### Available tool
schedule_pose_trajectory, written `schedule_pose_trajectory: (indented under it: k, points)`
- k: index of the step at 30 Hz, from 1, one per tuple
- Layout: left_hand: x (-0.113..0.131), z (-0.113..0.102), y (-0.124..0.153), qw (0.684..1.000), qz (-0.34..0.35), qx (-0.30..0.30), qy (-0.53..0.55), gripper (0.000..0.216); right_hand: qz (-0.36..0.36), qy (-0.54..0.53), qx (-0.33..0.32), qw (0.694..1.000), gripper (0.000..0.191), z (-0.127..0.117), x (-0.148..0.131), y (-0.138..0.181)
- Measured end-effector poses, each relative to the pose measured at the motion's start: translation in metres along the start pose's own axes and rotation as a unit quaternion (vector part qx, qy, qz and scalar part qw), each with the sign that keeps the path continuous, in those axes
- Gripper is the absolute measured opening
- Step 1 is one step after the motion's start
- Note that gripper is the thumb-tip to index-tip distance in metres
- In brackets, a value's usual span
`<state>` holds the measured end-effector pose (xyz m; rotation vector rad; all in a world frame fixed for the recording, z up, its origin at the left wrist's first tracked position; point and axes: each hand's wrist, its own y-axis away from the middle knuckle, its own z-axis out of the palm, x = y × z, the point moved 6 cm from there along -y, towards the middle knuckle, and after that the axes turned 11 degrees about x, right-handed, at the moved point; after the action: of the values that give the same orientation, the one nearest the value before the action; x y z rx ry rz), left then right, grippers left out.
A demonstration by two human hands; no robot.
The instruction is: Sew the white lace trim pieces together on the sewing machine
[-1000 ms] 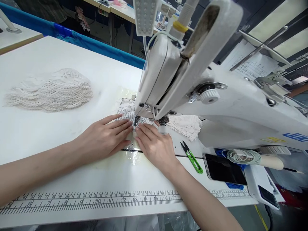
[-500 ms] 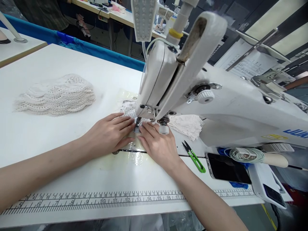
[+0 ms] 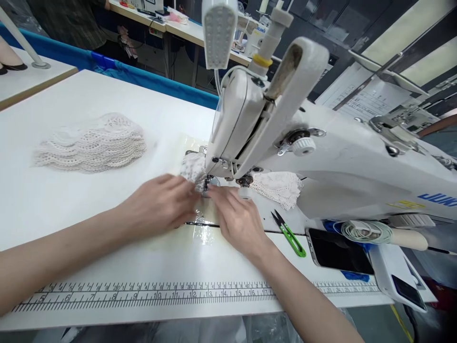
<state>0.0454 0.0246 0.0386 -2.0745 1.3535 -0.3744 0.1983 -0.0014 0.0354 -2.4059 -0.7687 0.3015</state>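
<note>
A piece of white lace (image 3: 193, 167) lies at the needle area of the white sewing machine (image 3: 228, 124), left of the presser foot (image 3: 206, 183). My left hand (image 3: 162, 200) is blurred, its fingers curled together at the near edge of this lace. My right hand (image 3: 239, 214) is just right of the presser foot, fingers pressed together and pointing at it; what lies between the fingertips is hidden. Another white lace piece (image 3: 276, 187) lies beneath the machine arm. To the left, a stack of scalloped lace pieces (image 3: 93, 145) rests on the table.
Green thread snips (image 3: 291, 236) lie right of my right hand, beside a dark-screened phone (image 3: 339, 250). A coil of pale cord (image 3: 367, 230) sits behind the phone. A printed ruler (image 3: 157, 296) runs along the table's front edge. A person (image 3: 67, 24) is at the back left.
My left hand has gone from lying flat to curled fingers and is moving. The lace has shifted and bunched left of the presser foot, uncovering metal there. My right fingers have drawn together.
</note>
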Motion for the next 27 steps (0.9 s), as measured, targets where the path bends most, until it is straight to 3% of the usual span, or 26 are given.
schedule_pose_trajectory:
  k: [2,4,6,7,10,12,18,20,22,25,27]
  points:
    - [0.024,-0.01,0.0,0.994,0.085,0.006,0.075,0.03,-0.036,-0.078,-0.024,0.996,0.048,0.004,-0.01,0.0]
    - [0.035,-0.02,-0.001,0.986,0.12,0.047,0.109,0.028,-0.082,-0.147,-0.021,0.985,0.04,0.001,-0.018,0.0]
    - [0.027,-0.025,-0.002,0.99,0.064,0.1,0.071,0.024,-0.103,-0.209,0.003,0.972,0.033,-0.005,-0.02,0.001]
    - [0.018,-0.023,-0.003,0.994,0.012,0.097,0.039,0.021,-0.1,-0.234,0.01,0.967,0.033,-0.009,-0.019,0.001]
    - [-0.005,-0.005,0.001,0.992,-0.121,0.001,-0.019,0.023,-0.068,-0.267,0.0,0.961,0.035,-0.014,-0.013,0.001]
    - [-0.01,0.002,0.003,0.987,-0.156,-0.041,-0.018,0.024,-0.048,-0.267,-0.016,0.962,0.035,-0.014,-0.01,0.001]
    - [-0.009,0.002,0.005,0.977,-0.205,-0.042,0.025,0.027,-0.015,-0.242,-0.029,0.97,0.027,-0.01,-0.011,0.003]
    - [-0.012,0.002,0.007,0.967,-0.241,-0.038,0.079,0.026,0.048,-0.254,-0.008,0.966,0.022,-0.01,-0.008,0.002]
    - [-0.015,0.002,0.008,0.954,-0.27,-0.018,0.131,0.025,0.158,-0.276,-0.009,0.948,0.02,-0.007,-0.001,0.002]
    - [-0.014,0.001,0.008,0.941,-0.276,0.01,0.195,0.024,0.323,-0.351,-0.053,0.877,0.034,0.003,0.007,0.008]
    - [-0.01,0.0,0.007,0.936,-0.265,0.018,0.229,0.022,0.379,-0.412,-0.077,0.825,0.024,0.009,0.008,0.011]
